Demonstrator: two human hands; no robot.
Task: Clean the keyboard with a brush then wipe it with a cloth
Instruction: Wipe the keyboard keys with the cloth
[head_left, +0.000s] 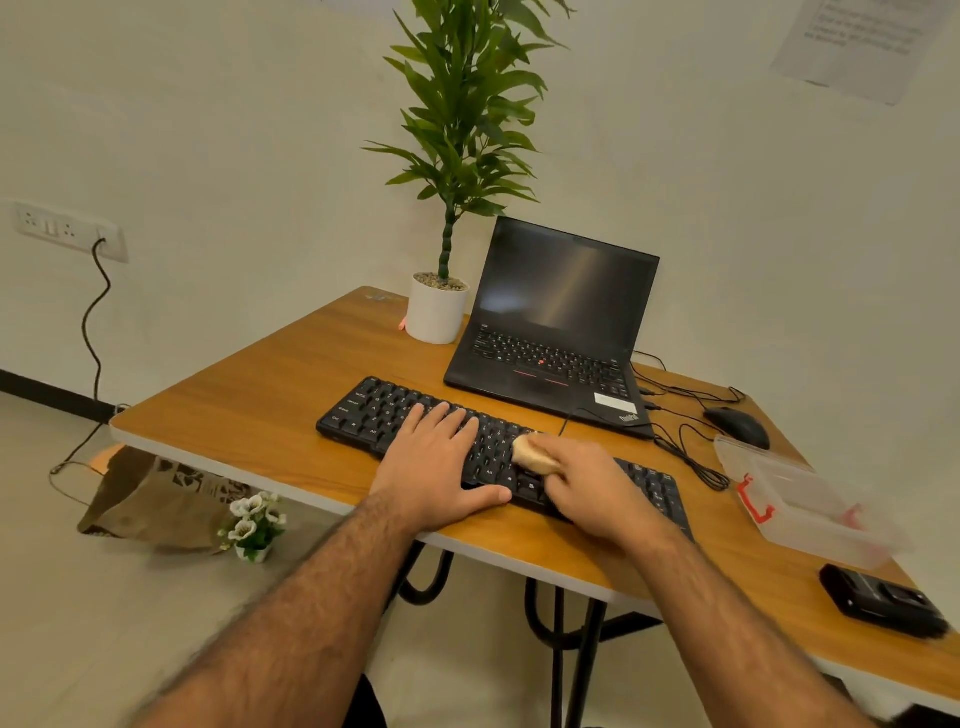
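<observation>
While your left hand (434, 465) lies flat with fingers spread on the black rectangular keyboard (395, 415) on the wooden tabletop (249, 395), your right hand (592, 486) curls its fingers around a beige cloth wad (532, 453), pressing it on the keys.

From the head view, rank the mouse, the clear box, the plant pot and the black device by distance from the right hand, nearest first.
From the right hand, which holds a tan cleaning pad on the keyboard:
1. Mouse, to its right and farther back.
2. Clear box, to its right; close to the mouse's rank, hard to separate.
3. Plant pot, far back left.
4. Black device, near right table edge.
</observation>
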